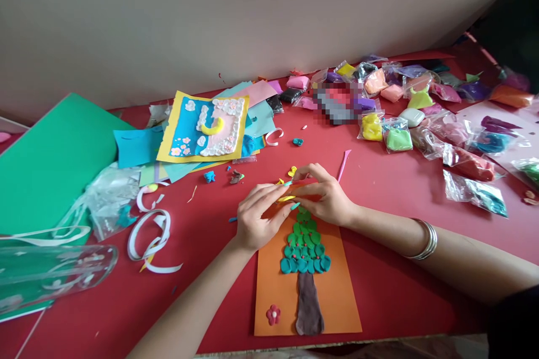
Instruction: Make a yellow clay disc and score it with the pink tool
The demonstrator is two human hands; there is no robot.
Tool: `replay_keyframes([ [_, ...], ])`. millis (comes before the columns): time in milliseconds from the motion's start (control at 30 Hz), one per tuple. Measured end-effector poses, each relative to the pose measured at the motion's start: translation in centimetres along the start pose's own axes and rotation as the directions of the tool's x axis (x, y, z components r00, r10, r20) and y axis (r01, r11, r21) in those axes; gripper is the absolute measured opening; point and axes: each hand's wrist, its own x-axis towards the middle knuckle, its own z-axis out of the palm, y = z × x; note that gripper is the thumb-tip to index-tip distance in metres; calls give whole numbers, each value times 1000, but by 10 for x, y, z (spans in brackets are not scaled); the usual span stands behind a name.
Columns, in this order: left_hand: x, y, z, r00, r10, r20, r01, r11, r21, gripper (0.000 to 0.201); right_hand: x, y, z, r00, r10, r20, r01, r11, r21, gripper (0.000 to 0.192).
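my left hand + right hand: together, fingertips pinching yellow clay | over top of clay tree on orange sheet | pink tool beyond my right hand

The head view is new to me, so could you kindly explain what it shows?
Certainly. There is no machine here: a person works with two bare hands, and the single picture comes from a camera worn on their head, looking forward and down. The left hand and right hand meet near the middle, with a small yellow piece held between their fingers. Below them, an orange sheet bears a tree and a red flower. It lies on a red table. To the right are many small bags of coloured material, probably modelling clay; to the left, a yellow-bordered picture and curled white strips.
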Motion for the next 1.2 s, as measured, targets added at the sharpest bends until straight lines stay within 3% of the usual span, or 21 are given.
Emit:
replay_keyframes([
  [200,0,-1,2,999,5,37,-5,1000,23,8,-1,-2,-1,1000,6,11,-5,997,-77,14],
  [433,0,1,-4,999,9,-45,-4,994,107,9,2,-9,-6,997,53,59,-51,998,-32,18],
  [600,-2,4,-4,991,114,-68,-105,986,129,11,0,-4,-4,989,-63,134,64,998,-3,15],
  [667,-4,4,-2,992,122,-39,-117,988,102,11,0,-2,-3,988,-106,112,102,994,42,7],
  [800,-6,3,1,996,78,-32,-76,996,54,18,1,-1,-2,994,-111,22,108,989,106,15],
  [1033,-8,4,1,996,61,-66,-59,998,33,19,2,-3,-4,994,-72,87,65,995,78,13],
  [1200,-11,4,1,994,44,-99,-41,999,32,21,2,-1,-3,997,-66,50,59,990,126,12],
])
